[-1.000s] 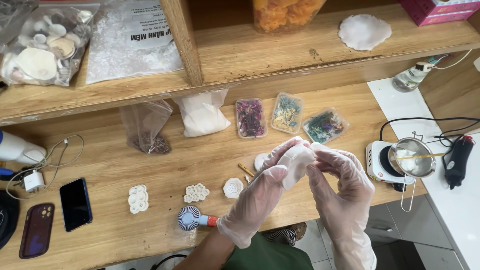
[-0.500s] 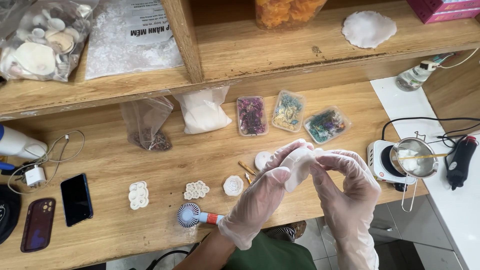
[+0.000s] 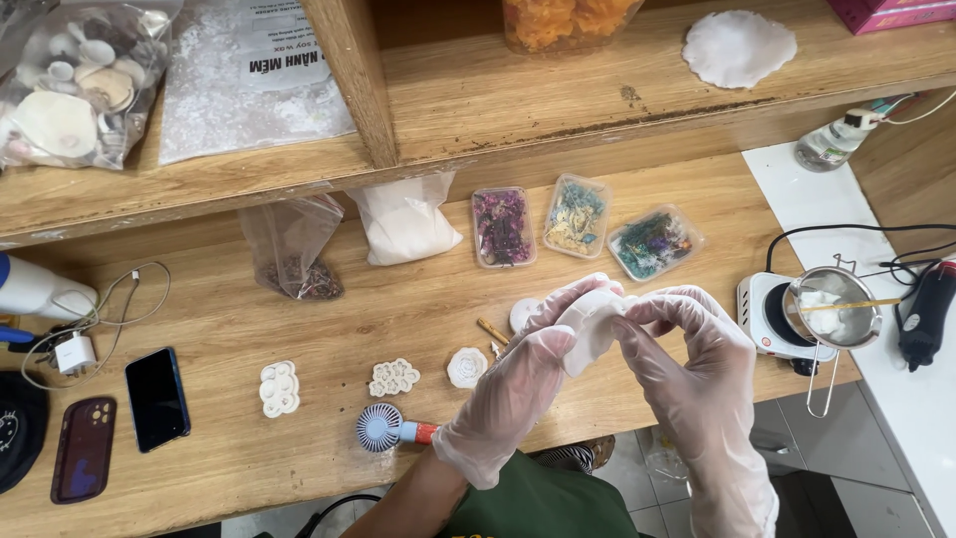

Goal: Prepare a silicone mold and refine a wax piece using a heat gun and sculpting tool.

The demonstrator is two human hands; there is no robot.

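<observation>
Both hands wear thin clear gloves and are raised above the front edge of the desk (image 3: 299, 329). The left hand (image 3: 518, 384) and right hand (image 3: 687, 369) are closed together on one soft white mould (image 3: 596, 317), fingers curled around it and thumbs pressing at its rim; the mould is off the desk, held between the two hands and bent.

Progress, as judged: three white cast pieces already lie on the desk: a clustered one (image 3: 279, 389), a flower-cluster one (image 3: 394, 378) and a rose-shaped one (image 3: 466, 368). A round white piece (image 3: 522, 315) sits just behind the left hand. Whatever the held mould contains cannot be seen, so its piece appears not yet released.

Surroundings: a small handheld fan (image 3: 383, 429) lies near the left wrist. Three clear boxes of dried flowers (image 3: 576, 227) stand behind the hands, beside a bag of white granules (image 3: 403, 227). To the right, a small electric hotplate (image 3: 772, 314) carries a metal melting pot (image 3: 833, 311) with a stick across it; its handle juts past the desk edge, close to the right forearm. A phone (image 3: 157, 399) and a phone case (image 3: 82, 450) lie well to the left. Nothing obstructs the hands.
</observation>
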